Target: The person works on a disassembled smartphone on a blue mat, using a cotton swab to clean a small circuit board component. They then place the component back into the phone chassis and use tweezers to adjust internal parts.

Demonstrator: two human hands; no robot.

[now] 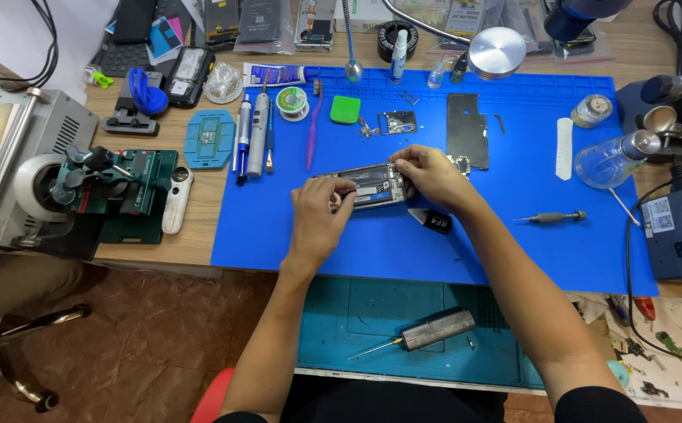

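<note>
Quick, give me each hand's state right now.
Left hand: closed, pinching the left end of the opened phone on the blue mat.
Right hand: closed, fingers gripping the phone's right end.

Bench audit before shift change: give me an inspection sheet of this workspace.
Surface: blue silicone work mat on a wooden table; teal mat below it.
Job's things: opened grey smartphone frame, flat on the blue mat, held at both ends.
Clutter: dark rectangular back plate, small silver screwdriver, green square pad, purple toothbrush, solder spool, clear glass bottle, grey cylindrical tool.
Hands: left hand fingers grip the frame's left end; right hand fingers pinch its right end.
Cables: black cables at the right edge, more top left.
Surroundings: green clamp fixture left, brown tiled floor.
</note>
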